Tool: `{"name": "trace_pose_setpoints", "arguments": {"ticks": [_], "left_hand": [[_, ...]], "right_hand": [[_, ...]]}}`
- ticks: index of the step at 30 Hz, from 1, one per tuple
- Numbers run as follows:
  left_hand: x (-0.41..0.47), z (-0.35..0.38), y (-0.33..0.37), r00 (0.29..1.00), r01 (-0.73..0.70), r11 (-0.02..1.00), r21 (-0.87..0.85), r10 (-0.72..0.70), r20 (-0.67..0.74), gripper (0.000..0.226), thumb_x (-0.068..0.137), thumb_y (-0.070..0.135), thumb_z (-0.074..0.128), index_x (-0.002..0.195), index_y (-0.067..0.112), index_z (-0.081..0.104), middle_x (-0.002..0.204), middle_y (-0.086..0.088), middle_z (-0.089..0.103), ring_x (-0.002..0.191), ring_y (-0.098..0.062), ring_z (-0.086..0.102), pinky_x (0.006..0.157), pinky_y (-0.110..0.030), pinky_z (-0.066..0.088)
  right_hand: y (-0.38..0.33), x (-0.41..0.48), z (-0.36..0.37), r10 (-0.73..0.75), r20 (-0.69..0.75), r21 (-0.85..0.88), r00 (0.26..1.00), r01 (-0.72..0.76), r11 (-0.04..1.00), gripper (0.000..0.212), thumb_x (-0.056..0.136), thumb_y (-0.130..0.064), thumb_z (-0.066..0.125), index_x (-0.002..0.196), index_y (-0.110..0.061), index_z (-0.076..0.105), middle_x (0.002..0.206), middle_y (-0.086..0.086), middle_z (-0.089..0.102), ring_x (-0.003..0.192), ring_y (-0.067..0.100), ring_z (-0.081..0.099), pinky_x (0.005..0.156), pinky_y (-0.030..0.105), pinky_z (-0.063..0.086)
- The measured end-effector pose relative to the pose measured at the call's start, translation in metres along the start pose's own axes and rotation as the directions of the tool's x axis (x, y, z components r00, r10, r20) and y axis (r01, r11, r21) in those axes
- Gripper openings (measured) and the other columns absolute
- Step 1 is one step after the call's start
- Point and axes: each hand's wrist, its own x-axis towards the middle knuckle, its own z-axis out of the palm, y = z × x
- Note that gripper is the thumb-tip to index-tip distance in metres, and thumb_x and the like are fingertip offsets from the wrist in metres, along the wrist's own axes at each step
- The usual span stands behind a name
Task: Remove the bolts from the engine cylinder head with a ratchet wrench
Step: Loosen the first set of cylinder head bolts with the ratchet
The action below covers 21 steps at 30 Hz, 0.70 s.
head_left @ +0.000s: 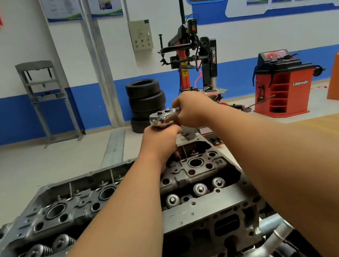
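The grey engine cylinder head [71, 208] lies across the lower half of the head view, with valve springs and round bores showing. A chrome ratchet wrench [162, 116] stands over its far right end. My left hand [161, 144] grips the extension just under the ratchet's head, fingers curled round it. My right hand [194, 109] holds the wrench handle, which is hidden inside the fist. The bolt under the tool is hidden by my left hand.
Beyond the head is open workshop floor. A stack of tyres [146, 103] stands at the wall, a tyre changer [196, 60] behind it, a red wheel balancer [283, 83] to the right and a grey press frame [46, 97] to the left. A wooden bench top [325, 125] runs along the right.
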Motion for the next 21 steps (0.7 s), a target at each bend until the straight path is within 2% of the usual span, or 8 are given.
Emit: {"name": "trace_pose_setpoints", "arguments": {"ticks": [2, 5, 8, 12, 14, 17, 19, 21], "left_hand": [[-0.001, 0.001, 0.001, 1.0, 0.009, 1.0, -0.009, -0.009, -0.018, 0.006, 0.079, 0.015, 0.062, 0.074, 0.017, 0.066, 0.043, 0.006, 0.051, 0.035, -0.011, 0.045, 0.044, -0.027, 0.043], [0.0, 0.001, 0.002, 0.998, 0.056, 0.998, -0.012, -0.056, -0.008, 0.016, 0.078, 0.012, 0.061, 0.095, 0.011, 0.064, 0.063, -0.005, 0.059, 0.036, -0.014, 0.044, 0.043, -0.027, 0.04], [-0.002, 0.003, 0.004, 0.997, 0.077, 0.996, 0.043, -0.078, 0.019, 0.014, 0.078, 0.007, 0.061, 0.09, 0.011, 0.067, 0.075, -0.01, 0.064, 0.034, -0.015, 0.037, 0.042, -0.024, 0.035], [-0.007, 0.005, 0.004, 1.0, 0.003, 0.983, 0.183, 0.003, -0.029, 0.025, 0.084, -0.001, 0.046, 0.074, 0.011, 0.065, 0.049, 0.003, 0.062, 0.028, -0.007, 0.041, 0.032, -0.014, 0.027], [-0.011, 0.006, 0.007, 0.996, -0.061, 0.974, 0.217, 0.073, -0.048, 0.027, 0.092, 0.002, 0.041, 0.079, 0.011, 0.063, 0.068, -0.001, 0.07, 0.051, -0.002, 0.058, 0.043, -0.011, 0.031], [-0.015, 0.005, 0.01, 0.991, -0.102, 0.966, 0.238, 0.119, -0.062, 0.026, 0.1, 0.007, 0.039, 0.117, 0.0, 0.058, 0.12, -0.018, 0.062, 0.1, -0.024, 0.058, 0.077, -0.025, 0.037], [-0.015, 0.006, 0.011, 0.99, -0.112, 0.944, 0.312, 0.131, -0.042, 0.027, 0.1, 0.006, 0.039, 0.12, -0.005, 0.055, 0.126, -0.025, 0.057, 0.104, -0.031, 0.057, 0.083, -0.031, 0.04], [-0.011, 0.004, 0.007, 0.986, -0.13, 0.918, 0.374, 0.16, -0.05, 0.018, 0.098, 0.006, 0.042, 0.094, 0.009, 0.06, 0.109, -0.015, 0.065, 0.086, -0.021, 0.059, 0.072, -0.016, 0.04]], "right_hand": [[0.003, -0.002, 0.002, -0.003, -0.019, 0.02, 1.0, 0.003, 1.0, 0.006, 0.082, -0.025, 0.061, 0.078, -0.022, 0.064, 0.074, -0.006, 0.062, 0.07, 0.014, 0.053, 0.062, 0.025, 0.038], [0.004, -0.016, -0.001, 0.026, -0.102, -0.063, 0.994, -0.032, 0.998, 0.019, 0.084, -0.029, 0.055, 0.065, -0.029, 0.053, 0.064, -0.008, 0.055, 0.063, 0.011, 0.048, 0.074, 0.031, 0.038], [-0.004, -0.049, -0.008, 0.074, -0.171, -0.261, 0.982, -0.118, 0.958, 0.013, 0.086, -0.036, 0.05, 0.089, -0.027, 0.059, 0.072, -0.006, 0.058, 0.071, 0.019, 0.052, 0.083, 0.039, 0.033], [-0.032, -0.115, -0.017, 0.065, -0.237, -0.452, 0.969, -0.17, 0.875, 0.03, 0.087, -0.033, 0.051, 0.112, -0.018, 0.046, 0.095, 0.005, 0.058, 0.084, 0.028, 0.051, 0.07, 0.038, 0.026], [-0.057, -0.134, -0.013, 0.099, -0.202, -0.483, 0.974, -0.187, 0.856, 0.036, 0.09, -0.026, 0.048, 0.122, -0.013, 0.04, 0.108, 0.011, 0.054, 0.095, 0.03, 0.051, 0.068, 0.039, 0.026], [-0.083, -0.129, -0.008, 0.196, -0.086, -0.471, 0.977, -0.214, 0.856, 0.044, 0.093, -0.018, 0.044, 0.133, -0.006, 0.031, 0.119, 0.018, 0.047, 0.104, 0.033, 0.046, 0.069, 0.042, 0.03], [-0.084, -0.123, -0.009, 0.221, -0.068, -0.432, 0.973, -0.229, 0.872, 0.039, 0.093, -0.016, 0.043, 0.129, -0.006, 0.034, 0.111, 0.017, 0.048, 0.093, 0.031, 0.046, 0.069, 0.042, 0.031], [-0.073, -0.122, -0.012, 0.19, -0.148, -0.374, 0.971, -0.233, 0.898, 0.017, 0.092, -0.016, 0.041, 0.108, -0.014, 0.041, 0.087, 0.008, 0.047, 0.072, 0.025, 0.04, 0.061, 0.036, 0.031]]}}
